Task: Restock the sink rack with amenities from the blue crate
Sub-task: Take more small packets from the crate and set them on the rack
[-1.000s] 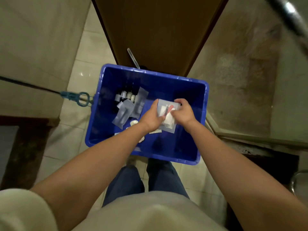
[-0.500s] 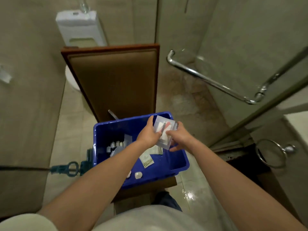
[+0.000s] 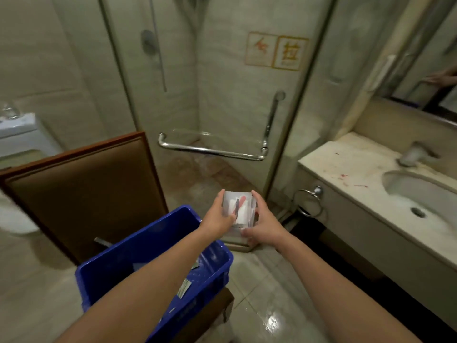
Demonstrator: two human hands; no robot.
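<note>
Both my hands hold a small stack of clear plastic amenity packets [image 3: 239,209] with white and pink items inside. My left hand [image 3: 217,216] grips the stack's left edge and my right hand [image 3: 263,225] grips its right edge and bottom. The stack is lifted above and past the right corner of the blue crate [image 3: 158,243], which stands on a chair seat at lower centre. A few packets lie in the crate, partly hidden by my left forearm. No sink rack is in sight.
A marble counter with a sink [image 3: 420,194] and tap [image 3: 413,153] runs along the right, a towel ring [image 3: 309,201] on its front. A glass shower door with a chrome handle [image 3: 212,151] stands ahead. The brown chair back [image 3: 81,184] and a toilet [image 3: 17,137] are at left.
The view swung up and right from the crate toward the sink counter. Both hands carried the packet stack out of the crate and to its right.
</note>
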